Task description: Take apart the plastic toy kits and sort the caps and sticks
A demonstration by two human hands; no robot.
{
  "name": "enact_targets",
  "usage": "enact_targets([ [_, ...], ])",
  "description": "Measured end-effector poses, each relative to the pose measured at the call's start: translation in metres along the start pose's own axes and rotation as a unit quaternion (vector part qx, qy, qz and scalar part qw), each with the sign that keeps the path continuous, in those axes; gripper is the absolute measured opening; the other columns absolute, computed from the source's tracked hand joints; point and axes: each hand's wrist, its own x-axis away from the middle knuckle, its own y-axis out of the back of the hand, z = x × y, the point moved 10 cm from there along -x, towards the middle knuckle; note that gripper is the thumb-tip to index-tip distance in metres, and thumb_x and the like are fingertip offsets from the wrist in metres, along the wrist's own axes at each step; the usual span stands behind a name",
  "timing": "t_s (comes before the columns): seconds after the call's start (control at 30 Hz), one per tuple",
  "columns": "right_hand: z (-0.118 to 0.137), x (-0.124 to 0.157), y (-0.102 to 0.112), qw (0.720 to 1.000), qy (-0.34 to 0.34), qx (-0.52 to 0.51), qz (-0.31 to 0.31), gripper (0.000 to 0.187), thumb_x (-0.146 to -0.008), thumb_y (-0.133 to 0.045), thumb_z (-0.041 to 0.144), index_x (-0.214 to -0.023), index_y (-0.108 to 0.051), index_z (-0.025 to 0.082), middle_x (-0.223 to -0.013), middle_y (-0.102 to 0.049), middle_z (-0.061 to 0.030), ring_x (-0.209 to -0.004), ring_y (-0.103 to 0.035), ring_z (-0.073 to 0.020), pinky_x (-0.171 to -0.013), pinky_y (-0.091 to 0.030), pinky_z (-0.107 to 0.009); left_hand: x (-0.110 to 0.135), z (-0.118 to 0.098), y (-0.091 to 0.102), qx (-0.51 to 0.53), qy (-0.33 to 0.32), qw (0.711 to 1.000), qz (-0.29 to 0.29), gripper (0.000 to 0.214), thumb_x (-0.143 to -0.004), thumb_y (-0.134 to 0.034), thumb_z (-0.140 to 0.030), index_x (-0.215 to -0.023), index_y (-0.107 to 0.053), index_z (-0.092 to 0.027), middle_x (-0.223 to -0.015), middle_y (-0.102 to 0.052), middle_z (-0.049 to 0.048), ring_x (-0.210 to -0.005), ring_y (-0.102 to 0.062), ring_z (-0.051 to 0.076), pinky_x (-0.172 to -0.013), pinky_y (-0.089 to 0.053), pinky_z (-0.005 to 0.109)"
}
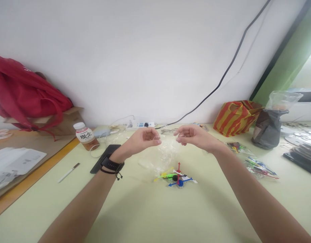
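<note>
Bag (168,153), one, clear, hangs pinched by left hand (143,139) and right hand (196,137); below them, one spinner heap (180,182); rightward, two filled packets (261,167).

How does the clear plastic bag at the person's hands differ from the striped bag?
The clear plastic bag is see-through and colourless; the striped bag is red and yellow. The clear plastic bag is held up between the left hand and right hand; the striped bag rests on the table, untouched. Both look creased.
</note>
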Motion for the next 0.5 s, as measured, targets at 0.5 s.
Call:
enact_targets([
  [0.5, 0.019, 0.011, 0.018, 0.995, 0.048, -0.017, -0.085, 0.039, -0.085, -0.075, 0.059, -0.091, -0.069, 0.022, -0.073, -0.059, -0.0006, -0.070, -0.055, -0.0153, -0.070, -0.051, -0.032, 0.001, -0.007, 0.002, 0.019, 0.005, 0.999, -0.040, 0.035, -0.086, -0.078, -0.051, -0.097, -0.078, -0.017, -0.085, -0.078, 0.0082, -0.071, -0.070, 0.018, -0.068, -0.061, 0.031],
])
